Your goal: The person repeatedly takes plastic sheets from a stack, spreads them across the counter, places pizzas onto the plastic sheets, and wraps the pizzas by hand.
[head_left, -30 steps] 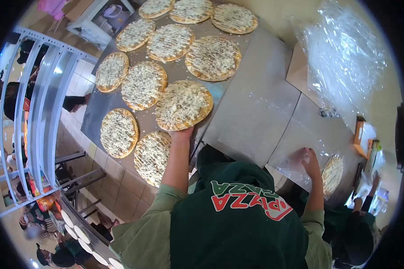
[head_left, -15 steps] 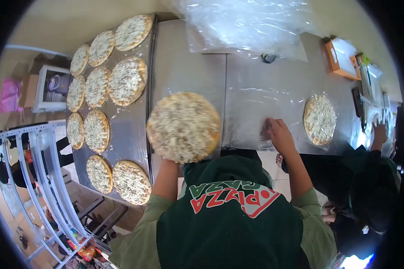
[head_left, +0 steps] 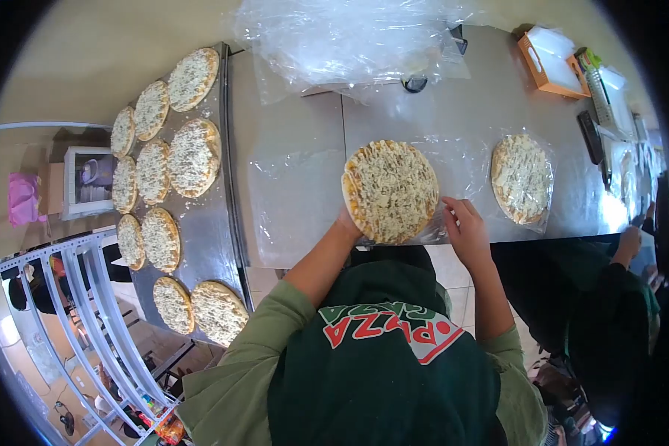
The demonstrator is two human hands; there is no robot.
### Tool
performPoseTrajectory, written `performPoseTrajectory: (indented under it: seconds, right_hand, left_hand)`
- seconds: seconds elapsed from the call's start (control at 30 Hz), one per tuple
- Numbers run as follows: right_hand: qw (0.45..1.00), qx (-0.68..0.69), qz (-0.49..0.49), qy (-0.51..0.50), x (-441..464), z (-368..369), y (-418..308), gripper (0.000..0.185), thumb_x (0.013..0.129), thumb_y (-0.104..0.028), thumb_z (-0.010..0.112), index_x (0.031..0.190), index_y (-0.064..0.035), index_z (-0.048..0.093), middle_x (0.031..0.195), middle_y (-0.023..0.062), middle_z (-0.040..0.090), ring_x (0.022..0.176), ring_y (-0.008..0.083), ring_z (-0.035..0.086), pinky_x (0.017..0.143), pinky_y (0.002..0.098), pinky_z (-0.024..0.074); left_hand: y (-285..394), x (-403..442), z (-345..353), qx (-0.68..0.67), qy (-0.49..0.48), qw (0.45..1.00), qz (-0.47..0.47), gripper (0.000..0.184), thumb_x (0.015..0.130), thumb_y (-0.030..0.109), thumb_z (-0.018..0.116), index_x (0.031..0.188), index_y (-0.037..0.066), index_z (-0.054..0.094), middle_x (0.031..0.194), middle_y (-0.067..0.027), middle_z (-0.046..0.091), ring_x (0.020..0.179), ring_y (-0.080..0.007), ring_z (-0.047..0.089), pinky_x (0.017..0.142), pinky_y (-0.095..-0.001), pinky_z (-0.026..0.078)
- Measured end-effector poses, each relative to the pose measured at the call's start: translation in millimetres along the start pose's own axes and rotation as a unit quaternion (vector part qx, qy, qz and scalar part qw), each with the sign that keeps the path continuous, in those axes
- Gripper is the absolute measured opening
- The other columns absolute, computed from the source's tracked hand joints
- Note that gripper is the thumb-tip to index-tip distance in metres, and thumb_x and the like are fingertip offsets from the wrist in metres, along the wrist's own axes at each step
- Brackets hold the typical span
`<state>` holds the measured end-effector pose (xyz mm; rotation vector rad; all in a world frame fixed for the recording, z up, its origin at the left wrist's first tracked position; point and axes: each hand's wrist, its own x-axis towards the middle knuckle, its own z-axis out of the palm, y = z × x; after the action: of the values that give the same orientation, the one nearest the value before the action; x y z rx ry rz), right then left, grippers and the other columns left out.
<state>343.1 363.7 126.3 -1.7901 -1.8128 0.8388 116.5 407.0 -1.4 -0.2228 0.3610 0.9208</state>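
The steel surface (head_left: pixel 490 89) is spreading in front of you, its front edge running nearest your body. The table (head_left: pixel 209 238) is standing beyond its left edge, carrying ten pizzas (head_left: pixel 193 157). A metal rack (head_left: pixel 97 297) is standing near the table's front left corner. You are wearing a dark green apron (head_left: pixel 379 394) with "PIZZA" lettered on it. Along the surface's back edge, left of the middle, a heap of clear plastic (head_left: pixel 342 44) is lying. Clear film (head_left: pixel 293 193) is stretching along the front edge.

Your pizza (head_left: pixel 392 192) is facing you, topping outward, tilted above the film at the middle of the front edge; I cannot tell whether its underside is touching anything there. Your left hand (head_left: pixel 348 221) is supporting it from beneath at its lower left rim, fingers mostly hidden. A wrapped pizza (head_left: pixel 522 180) is lying to the right, near the front edge. An orange box (head_left: pixel 563 91) is sitting towards the back right corner. Your right hand (head_left: pixel 468 230) is hovering just beside your pizza's right rim, fingers bent; I cannot tell whether they are pinching film. A black tool (head_left: pixel 589 137) is lying below the box.
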Motion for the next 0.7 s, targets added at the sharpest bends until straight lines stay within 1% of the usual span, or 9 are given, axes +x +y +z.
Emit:
performPoseTrajectory:
  seconds: [0.17, 0.2, 0.27, 0.3, 0.33, 0.4, 0.5, 0.6, 0.7]
  right_hand:
    - [0.984, -0.006, -0.174, 0.024, 1, 63, -58, 0.019, 0.080, -0.009, 0.059, 0.099, -0.0079, 0.060, 0.080, 0.0118, 0.057, 0.071, 0.0268, 0.058, 0.060, 0.0361, 0.0474]
    - [0.973, 0.020, -0.230, -0.016, 0, 88, -68, 0.020, 0.078, -0.011, 0.060, 0.098, -0.0080, 0.060, 0.080, 0.0113, 0.057, 0.072, 0.0269, 0.058, 0.061, 0.0363, 0.0476]
    - [0.927, 0.025, -0.352, -0.131, 0, 151, -87, 0.029, 0.074, -0.021, 0.063, 0.101, -0.0075, 0.060, 0.087, 0.0091, 0.057, 0.079, 0.0265, 0.057, 0.068, 0.0370, 0.0473]
    - [0.910, 0.023, -0.386, -0.147, -4, 182, -106, 0.026, 0.075, -0.019, 0.059, 0.097, -0.0061, 0.059, 0.088, 0.0104, 0.055, 0.082, 0.0272, 0.056, 0.071, 0.0380, 0.0468]
    - [0.892, 0.020, -0.420, -0.165, -8, 211, -125, 0.022, 0.075, -0.016, 0.055, 0.094, -0.0047, 0.059, 0.090, 0.0117, 0.054, 0.084, 0.0279, 0.056, 0.073, 0.0390, 0.0463]
    - [0.878, -0.021, -0.462, -0.121, -10, 255, -146, 0.021, 0.074, -0.016, 0.053, 0.089, -0.0027, 0.058, 0.090, 0.0118, 0.052, 0.085, 0.0263, 0.056, 0.073, 0.0379, 0.0478]
    - [0.862, -0.130, -0.466, -0.151, -4, 313, -146, 0.038, 0.073, -0.021, 0.062, 0.102, 0.0005, 0.055, 0.097, 0.0103, 0.053, 0.085, 0.0235, 0.055, 0.072, 0.0334, 0.0484]
    - [0.856, -0.109, -0.462, -0.206, 7, 306, -155, 0.030, 0.072, -0.018, 0.062, 0.097, -0.0025, 0.058, 0.091, 0.0095, 0.054, 0.081, 0.0237, 0.057, 0.066, 0.0324, 0.0497]
    - [0.882, 0.051, -0.445, -0.144, -2, 292, -167, 0.015, 0.074, -0.010, 0.057, 0.087, -0.0027, 0.056, 0.085, 0.0124, 0.056, 0.077, 0.0250, 0.059, 0.063, 0.0326, 0.0508]
  left_hand:
    - [37, -66, 13, 0.151, 0.172, 0.970, 0.083, 0.059, 0.094, 0.047, 0.027, 0.126, 0.000, 0.041, 0.125, -0.0157, 0.048, 0.112, -0.0287, 0.049, 0.097, -0.0430, 0.039]
    - [57, -81, 8, 0.167, 0.212, 0.958, 0.094, 0.060, 0.094, 0.049, 0.026, 0.126, 0.001, 0.042, 0.124, -0.0154, 0.048, 0.111, -0.0283, 0.049, 0.096, -0.0411, 0.039]
    - [118, -91, -11, 0.375, 0.237, 0.880, 0.170, 0.052, 0.094, 0.042, 0.038, 0.123, 0.000, 0.043, 0.122, -0.0146, 0.049, 0.113, -0.0285, 0.047, 0.098, -0.0394, 0.036]
    - [138, -93, 5, 0.566, 0.267, 0.735, 0.263, 0.046, 0.091, 0.035, 0.045, 0.120, -0.001, 0.046, 0.119, -0.0148, 0.051, 0.111, -0.0294, 0.048, 0.096, -0.0396, 0.037]
    - [156, -94, 22, 0.718, 0.279, 0.541, 0.338, 0.042, 0.088, 0.029, 0.053, 0.117, -0.001, 0.048, 0.116, -0.0150, 0.053, 0.109, -0.0303, 0.049, 0.094, -0.0398, 0.038]
    - [196, -87, 10, 0.868, 0.244, 0.205, 0.381, 0.033, 0.081, 0.021, 0.061, 0.106, 0.001, 0.054, 0.110, -0.0156, 0.056, 0.101, -0.0324, 0.053, 0.086, -0.0401, 0.043]
    - [229, -88, 14, 0.939, 0.192, 0.229, 0.171, 0.032, 0.078, 0.027, 0.064, 0.100, 0.004, 0.056, 0.108, -0.0179, 0.056, 0.096, -0.0299, 0.054, 0.083, -0.0379, 0.044]
    - [243, -91, 25, 0.934, 0.171, 0.269, 0.158, 0.028, 0.078, 0.026, 0.063, 0.097, 0.006, 0.057, 0.101, -0.0173, 0.057, 0.082, -0.0270, 0.059, 0.074, -0.0360, 0.047]
    - [261, -113, 72, 0.918, 0.205, 0.336, -0.048, 0.032, 0.078, 0.026, 0.063, 0.100, 0.004, 0.055, 0.092, -0.0153, 0.059, 0.066, -0.0208, 0.059, 0.062, -0.0317, 0.048]
